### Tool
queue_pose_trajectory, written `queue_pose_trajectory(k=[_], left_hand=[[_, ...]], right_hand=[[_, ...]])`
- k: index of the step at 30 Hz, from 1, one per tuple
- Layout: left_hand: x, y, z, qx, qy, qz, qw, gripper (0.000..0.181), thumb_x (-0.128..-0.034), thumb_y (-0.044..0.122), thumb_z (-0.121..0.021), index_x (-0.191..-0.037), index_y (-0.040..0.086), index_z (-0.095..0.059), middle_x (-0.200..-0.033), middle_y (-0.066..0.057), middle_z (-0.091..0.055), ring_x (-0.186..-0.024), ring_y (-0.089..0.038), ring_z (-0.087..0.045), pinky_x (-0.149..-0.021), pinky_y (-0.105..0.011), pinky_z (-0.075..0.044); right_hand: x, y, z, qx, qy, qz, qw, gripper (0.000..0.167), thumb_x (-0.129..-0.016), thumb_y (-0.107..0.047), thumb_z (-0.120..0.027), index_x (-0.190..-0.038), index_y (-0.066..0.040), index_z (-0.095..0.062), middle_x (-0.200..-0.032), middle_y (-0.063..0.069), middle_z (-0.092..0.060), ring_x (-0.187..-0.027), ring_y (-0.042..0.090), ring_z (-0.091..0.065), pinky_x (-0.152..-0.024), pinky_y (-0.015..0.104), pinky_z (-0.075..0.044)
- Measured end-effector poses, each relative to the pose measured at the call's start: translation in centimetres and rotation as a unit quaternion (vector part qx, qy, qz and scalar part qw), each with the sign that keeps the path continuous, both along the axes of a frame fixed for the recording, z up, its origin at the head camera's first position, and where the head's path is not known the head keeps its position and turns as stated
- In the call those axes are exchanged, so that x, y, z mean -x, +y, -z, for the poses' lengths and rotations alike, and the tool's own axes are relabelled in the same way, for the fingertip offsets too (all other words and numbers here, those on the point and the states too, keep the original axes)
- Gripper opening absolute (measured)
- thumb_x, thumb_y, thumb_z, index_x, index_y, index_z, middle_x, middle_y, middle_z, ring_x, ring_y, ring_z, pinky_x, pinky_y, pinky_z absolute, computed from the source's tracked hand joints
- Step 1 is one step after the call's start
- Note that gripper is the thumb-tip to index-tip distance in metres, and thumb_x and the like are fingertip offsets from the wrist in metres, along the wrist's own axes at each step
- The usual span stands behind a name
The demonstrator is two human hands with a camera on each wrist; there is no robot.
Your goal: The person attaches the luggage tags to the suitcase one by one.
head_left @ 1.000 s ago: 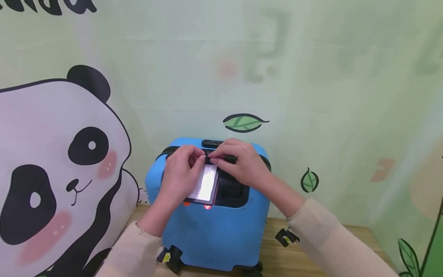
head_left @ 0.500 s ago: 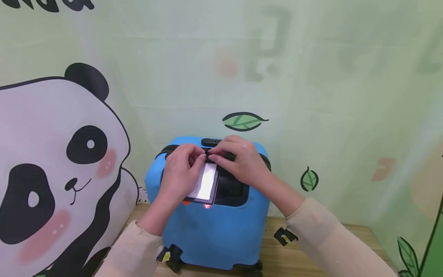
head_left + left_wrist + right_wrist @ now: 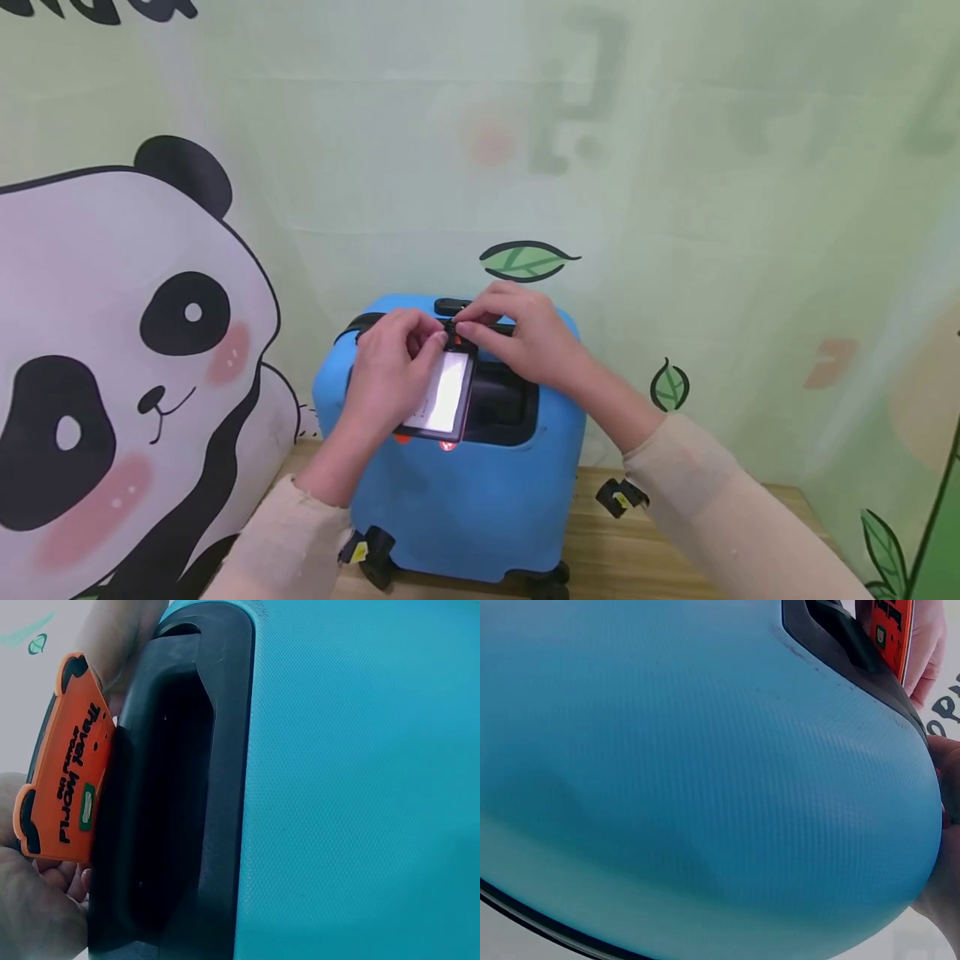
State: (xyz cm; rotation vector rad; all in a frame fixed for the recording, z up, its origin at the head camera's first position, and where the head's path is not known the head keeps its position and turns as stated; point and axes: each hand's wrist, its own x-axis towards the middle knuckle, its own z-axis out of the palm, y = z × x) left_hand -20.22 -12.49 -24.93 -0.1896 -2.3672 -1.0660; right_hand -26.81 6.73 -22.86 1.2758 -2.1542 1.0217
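A blue hard-shell suitcase (image 3: 465,500) stands upright with a black handle recess (image 3: 498,408) on the side facing me. Over that recess hangs a luggage tag (image 3: 444,396), its pale window facing up; its orange back, printed "Travel around the World", shows in the left wrist view. My left hand (image 3: 390,362) pinches at the tag's top end, where a short black strap (image 3: 450,332) runs. From the other side my right hand (image 3: 528,333) pinches the strap between thumb and index finger. The fingertips nearly meet and partly hide the strap and its fastening.
Behind the suitcase is a pale green printed backdrop with leaves. A large panda cutout (image 3: 210,350) stands on the left. The suitcase's wheels rest on a wood-grain surface (image 3: 622,550). A black telescopic handle grip (image 3: 452,307) lies at the suitcase's top.
My right hand has lifted slightly, and more of the strap and the tag's top end shows between the fingers. My left hand keeps its place on the tag.
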Motion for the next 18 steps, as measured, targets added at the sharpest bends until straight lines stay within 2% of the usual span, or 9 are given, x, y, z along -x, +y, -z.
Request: queue_pose_trajectory(k=[4,11,18], left_hand=[[0.0,-0.1,0.0,-0.002,-0.007,0.002,1.0000,0.014,-0.1022,0.016,-0.074,-0.110,0.004,-0.073,-0.098,-0.011,-0.063,-0.087,-0.026,-0.058,-0.074,-0.036,-0.051],[-0.1,-0.3,-0.1,-0.008,-0.019,0.006,0.9998,0.015,-0.1026,0.016,-0.073,-0.111,0.004,-0.073,-0.100,-0.011,-0.063,-0.089,-0.026,-0.059,-0.075,-0.036,-0.053],[0.0,-0.5,-0.4,-0.008,-0.028,0.007,0.9995,0.014,-0.1029,0.016,-0.073,-0.112,0.005,-0.073,-0.101,-0.011,-0.065,-0.090,-0.026,-0.060,-0.076,-0.035,-0.053]], right_hand=[[0.2,-0.1,-0.3,-0.014,-0.020,-0.004,0.9997,0.016,-0.099,-0.012,-0.076,-0.113,-0.004,-0.079,-0.104,0.006,-0.075,-0.093,0.017,-0.069,-0.087,0.034,-0.059],[1.0,-0.1,-1.1,-0.042,-0.123,-0.018,0.9914,0.019,-0.101,-0.015,-0.076,-0.116,-0.004,-0.079,-0.106,0.005,-0.079,-0.096,0.018,-0.071,-0.093,0.038,-0.059],[1.5,-0.2,-2.0,-0.082,-0.138,-0.016,0.9869,0.018,-0.101,-0.019,-0.076,-0.114,-0.007,-0.079,-0.104,0.002,-0.078,-0.098,0.018,-0.070,-0.096,0.040,-0.058]])
